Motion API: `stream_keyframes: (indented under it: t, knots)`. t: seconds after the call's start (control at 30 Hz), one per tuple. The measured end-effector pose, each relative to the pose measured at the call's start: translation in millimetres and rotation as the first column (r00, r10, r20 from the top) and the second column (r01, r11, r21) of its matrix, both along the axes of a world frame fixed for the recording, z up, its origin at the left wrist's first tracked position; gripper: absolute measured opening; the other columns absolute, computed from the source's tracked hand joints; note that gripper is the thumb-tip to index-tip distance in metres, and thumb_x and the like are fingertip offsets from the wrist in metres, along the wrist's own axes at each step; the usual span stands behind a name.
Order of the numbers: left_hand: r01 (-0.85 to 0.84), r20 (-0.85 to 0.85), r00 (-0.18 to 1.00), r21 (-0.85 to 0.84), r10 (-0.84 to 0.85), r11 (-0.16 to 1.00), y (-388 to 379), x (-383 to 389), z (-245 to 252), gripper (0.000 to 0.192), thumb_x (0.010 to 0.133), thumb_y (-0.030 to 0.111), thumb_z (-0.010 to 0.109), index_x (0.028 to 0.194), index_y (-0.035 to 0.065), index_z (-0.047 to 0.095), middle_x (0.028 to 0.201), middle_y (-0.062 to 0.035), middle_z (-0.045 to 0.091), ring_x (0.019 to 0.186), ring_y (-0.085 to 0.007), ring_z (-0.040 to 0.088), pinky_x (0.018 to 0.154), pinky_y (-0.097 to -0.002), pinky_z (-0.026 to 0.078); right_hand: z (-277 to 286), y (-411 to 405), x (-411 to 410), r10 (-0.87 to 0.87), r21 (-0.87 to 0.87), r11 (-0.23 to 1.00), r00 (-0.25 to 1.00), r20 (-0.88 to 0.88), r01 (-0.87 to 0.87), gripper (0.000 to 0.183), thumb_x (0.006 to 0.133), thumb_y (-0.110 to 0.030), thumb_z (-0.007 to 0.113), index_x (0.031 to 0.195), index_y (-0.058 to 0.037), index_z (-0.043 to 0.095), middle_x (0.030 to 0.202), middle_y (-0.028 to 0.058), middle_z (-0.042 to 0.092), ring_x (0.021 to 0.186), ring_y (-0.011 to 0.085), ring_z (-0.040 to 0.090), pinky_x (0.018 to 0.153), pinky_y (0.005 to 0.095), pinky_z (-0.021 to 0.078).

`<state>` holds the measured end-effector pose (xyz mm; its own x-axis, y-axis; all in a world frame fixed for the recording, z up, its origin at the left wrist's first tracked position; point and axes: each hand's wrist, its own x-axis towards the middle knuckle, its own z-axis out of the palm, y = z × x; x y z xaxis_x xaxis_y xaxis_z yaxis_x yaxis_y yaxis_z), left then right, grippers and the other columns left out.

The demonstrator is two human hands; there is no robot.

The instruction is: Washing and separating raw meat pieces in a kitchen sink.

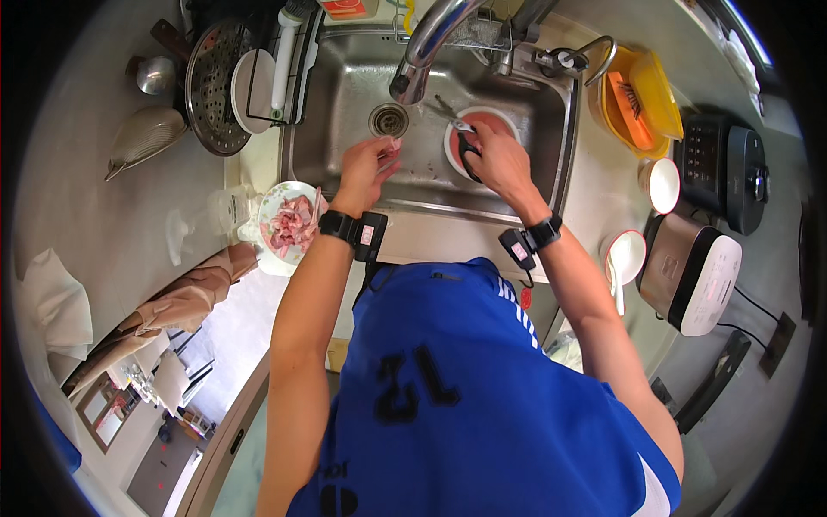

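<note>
My left hand [368, 169] pinches a small piece of raw meat [389, 145] over the steel sink [420, 184], just below the drain [388, 121]. In my right hand [501, 158] are kitchen scissors [464, 125] with black handles, their blades apart and pointing up and to the left. Below that hand sits a white bowl [515, 123] of reddish liquid, partly covered by the hand and scissors. To the left of the sink, a floral-rimmed plate [271, 197] carries a heap of cut raw meat [292, 226].
A chrome faucet [417, 55] arches over the sink. A dish rack [296, 71] and a perforated steamer plate [216, 90] stand at left. To the right are a yellow basin [652, 84], white bowls [663, 186], a rice cooker [685, 271] and a dark electric cooker [723, 171].
</note>
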<state>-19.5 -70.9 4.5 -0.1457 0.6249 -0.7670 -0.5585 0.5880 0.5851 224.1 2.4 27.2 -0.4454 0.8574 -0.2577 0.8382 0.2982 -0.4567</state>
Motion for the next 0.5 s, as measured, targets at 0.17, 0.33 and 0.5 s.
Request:
stream_keyframes:
  t: [0.17,0.33,0.5]
  knots:
    - [-0.058,0.045,0.997,0.025,0.057,0.998,0,-9,10,0.016,0.083,0.013,0.067,0.098,0.0064,0.068,0.094,-0.0023,0.068,0.087,-0.0127,0.061,0.081,-0.0319,0.05,25,-17,44,-0.2,0.004,0.98,0.979,-0.044,0.201,0.048,0.077,-0.024,0.065,0.122,-0.0076,0.059,0.097,0.021,0.067,0.087,0.0399,0.064,0.076,0.0478,0.0513]
    - [-0.083,0.071,0.995,0.088,0.077,0.993,-10,-17,21,0.019,0.088,0.009,0.058,0.103,0.0047,0.067,0.098,-0.0051,0.068,0.094,-0.0153,0.063,0.086,-0.0347,0.051,37,-49,102,-0.433,0.05,0.9,0.902,-0.005,0.432,0.052,0.078,-0.024,0.067,0.126,-0.0069,0.057,0.089,0.018,0.068,0.081,0.0366,0.066,0.071,0.0456,0.0513]
    - [-0.021,0.094,0.996,0.259,-0.003,0.966,-22,-15,34,0.044,0.091,-0.002,0.046,0.134,0.0027,0.052,0.113,-0.0109,0.066,0.109,-0.0221,0.063,0.095,-0.0406,0.049,11,-76,159,-0.539,0.216,0.821,0.842,-0.011,0.528,0.045,0.084,-0.021,0.064,0.126,-0.006,0.055,0.084,0.0224,0.067,0.077,0.0405,0.066,0.069,0.0482,0.0504]
